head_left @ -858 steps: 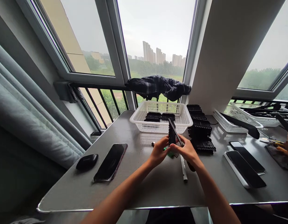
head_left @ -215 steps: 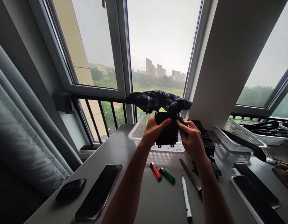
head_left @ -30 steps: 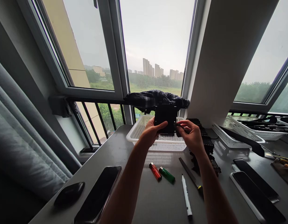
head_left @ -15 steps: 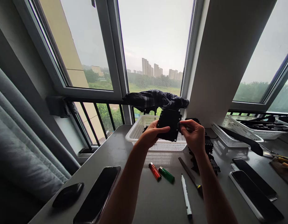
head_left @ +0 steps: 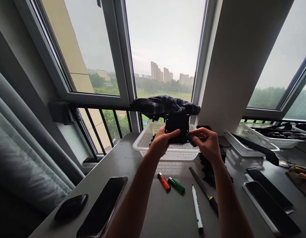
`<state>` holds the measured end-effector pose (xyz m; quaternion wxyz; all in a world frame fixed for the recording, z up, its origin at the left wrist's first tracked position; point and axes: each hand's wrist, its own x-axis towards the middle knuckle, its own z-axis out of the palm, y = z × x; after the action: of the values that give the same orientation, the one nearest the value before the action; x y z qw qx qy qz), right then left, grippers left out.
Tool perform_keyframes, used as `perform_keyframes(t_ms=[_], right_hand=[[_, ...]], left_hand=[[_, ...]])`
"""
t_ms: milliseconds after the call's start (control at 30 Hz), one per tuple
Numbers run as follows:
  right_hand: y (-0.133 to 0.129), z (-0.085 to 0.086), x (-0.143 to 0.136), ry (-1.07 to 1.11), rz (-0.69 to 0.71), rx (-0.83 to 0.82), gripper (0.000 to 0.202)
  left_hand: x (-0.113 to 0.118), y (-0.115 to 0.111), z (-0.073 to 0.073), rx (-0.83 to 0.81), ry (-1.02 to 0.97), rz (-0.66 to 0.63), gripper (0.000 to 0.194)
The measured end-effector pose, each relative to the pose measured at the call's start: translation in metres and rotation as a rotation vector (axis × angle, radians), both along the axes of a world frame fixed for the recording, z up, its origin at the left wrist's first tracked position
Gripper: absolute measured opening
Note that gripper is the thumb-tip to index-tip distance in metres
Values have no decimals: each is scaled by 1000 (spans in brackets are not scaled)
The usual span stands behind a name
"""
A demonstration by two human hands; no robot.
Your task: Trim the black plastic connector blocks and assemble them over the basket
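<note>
We can read no text, label, brand, number or sign anywhere here; the white marker point(head_left: 197, 209) at the near middle of the table point(head_left: 167, 215) does bear small dark print, too tiny for us to make out.

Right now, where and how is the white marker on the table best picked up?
I'd pinch the marker mid-barrel from above, fingers on its two long sides: it lies flat, slim and running near to far, with the file close on its right.
</note>
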<state>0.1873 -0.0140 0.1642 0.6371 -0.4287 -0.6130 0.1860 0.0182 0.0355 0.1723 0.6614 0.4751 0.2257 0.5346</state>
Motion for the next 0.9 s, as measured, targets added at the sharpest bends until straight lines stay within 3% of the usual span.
perform_keyframes(t_ms=[100, 333, 500, 567, 667, 767, 833, 900], right_hand=[[-3, 0, -7, -77, 53, -38, 12], [2, -2, -6, 67, -262, 203, 15], [13, -6, 14, 170, -385, 204, 21], [14, -7, 21, 164, -421, 147, 25], [7, -6, 18, 10, -333, -55, 30], [-9, -5, 1, -251, -9, -266, 26], [-19, -6, -13, -396, 283, -365, 28], [-23, -7, -22, -494, 420, -380, 34]], left_hand=[[-3, 3, -1, -27, -1, -20, 38], [-7, -1, -4, 24, 138, -275, 43], [-6, 4, -10, 138, 279, -268, 43], [-7, 10, -13, 246, 352, -146, 40], [-9, 17, -16, 468, 476, 269, 23], [-12, 18, -15, 684, 472, 696, 15], [-15, 16, -13, 838, 426, 867, 19], [-19, 13, -12, 986, 427, 990, 23]])
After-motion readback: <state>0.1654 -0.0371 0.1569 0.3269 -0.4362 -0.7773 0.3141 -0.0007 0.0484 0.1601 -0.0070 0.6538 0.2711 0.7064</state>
